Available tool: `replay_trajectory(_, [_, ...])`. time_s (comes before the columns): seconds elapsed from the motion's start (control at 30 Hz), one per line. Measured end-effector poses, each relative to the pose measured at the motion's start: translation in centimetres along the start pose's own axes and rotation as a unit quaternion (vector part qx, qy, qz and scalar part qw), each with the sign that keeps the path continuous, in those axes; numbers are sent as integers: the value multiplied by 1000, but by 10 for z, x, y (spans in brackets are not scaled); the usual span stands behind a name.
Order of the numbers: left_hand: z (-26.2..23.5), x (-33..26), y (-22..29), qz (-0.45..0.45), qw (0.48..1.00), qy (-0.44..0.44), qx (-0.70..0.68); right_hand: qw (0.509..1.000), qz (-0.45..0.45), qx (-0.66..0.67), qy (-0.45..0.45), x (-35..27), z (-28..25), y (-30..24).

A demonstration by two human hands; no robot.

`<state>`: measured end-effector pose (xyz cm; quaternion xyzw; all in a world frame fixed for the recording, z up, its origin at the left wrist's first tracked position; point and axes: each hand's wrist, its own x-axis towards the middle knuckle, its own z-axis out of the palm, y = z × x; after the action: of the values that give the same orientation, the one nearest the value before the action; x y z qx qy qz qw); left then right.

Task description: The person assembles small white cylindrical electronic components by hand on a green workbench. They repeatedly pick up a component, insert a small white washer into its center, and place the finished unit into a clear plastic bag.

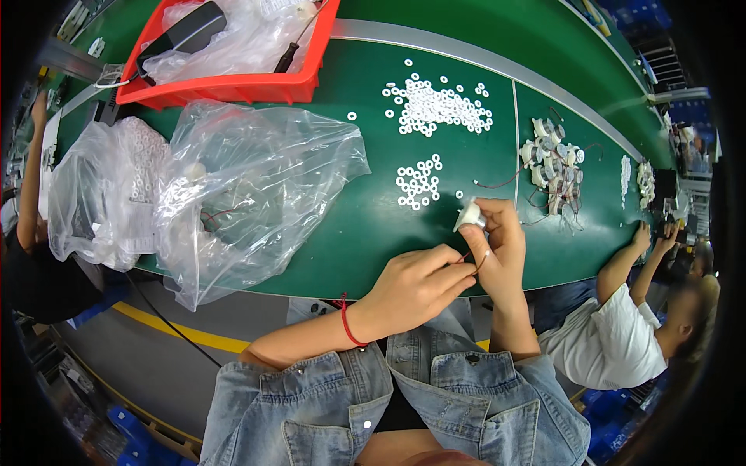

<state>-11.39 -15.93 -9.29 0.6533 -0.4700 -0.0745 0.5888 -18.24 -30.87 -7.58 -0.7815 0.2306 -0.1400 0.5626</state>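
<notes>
My right hand (501,252) holds a small motor (469,215) with a white plastic top and a silvery side, pinched between thumb and fingers above the near edge of the green table. Thin wires (465,257) run from the motor down to my left hand (420,283), whose fingertips are closed on them. Beyond my hands lies a small group of white ring washers (420,182), with a larger heap of the same washers (439,107) farther back. To the right sits a pile of similar motors (553,167) with loose dark and red wires.
A red bin (225,92) at the back left holds clear bags, a black device and a screwdriver (287,57). In front of it on the green table (342,233) lie a clear bag (264,171) and a bag of washers (144,167). Other people sit at both sides.
</notes>
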Motion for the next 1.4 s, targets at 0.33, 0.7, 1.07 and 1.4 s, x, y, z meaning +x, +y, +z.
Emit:
replay_trajectory(0.33, [-10,0,-2,-65,997,20,-37,997,18,66,-28,10,11,-7])
replay_trajectory(0.7, [-10,-2,-5,-72,995,39,-58,948,60,305,-72,15,16,-13])
replay_trajectory(1.07, [-9,-2,-6,-68,996,31,-39,970,27,235,-55,13,23,-16])
replay_trajectory(1.4, [-8,-2,-7,-69,996,35,-45,980,77,172,-69,15,21,-27])
